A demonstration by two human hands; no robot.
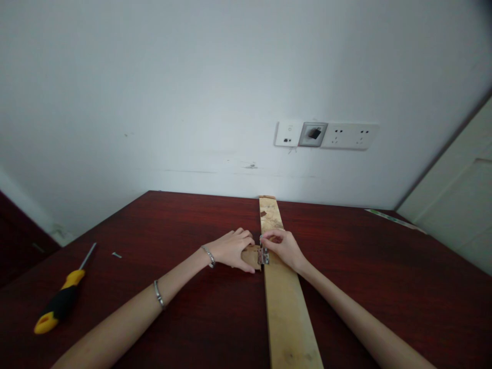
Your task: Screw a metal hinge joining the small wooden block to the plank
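A: Nearest us runs the long pale wooden plank, lying lengthwise on the dark red table. Where is the hinge?

B: Midway up the plank's left edge. The small silver metal hinge bridges the plank and a small light-brown wooden block butted against it.

A: And the hands?

B: The left hand lies palm-down over the block, fingers flat on top and thumb along its near edge, pressing rather than gripping. The right hand rests on the plank with the wrist low, and its thumb and forefinger pinch the hinge's top end (whether a screw also sits between them, I cannot tell).

A: How to do this well?

B: I'd judge it best to press the block tight to the plank, so the hinge pin lies right over the joint with both leaves flat. The right wrist should be steadied on the wood.

A: Tools?

B: A yellow-and-black screwdriver lies well apart to the left, with a loose screw near its tip.
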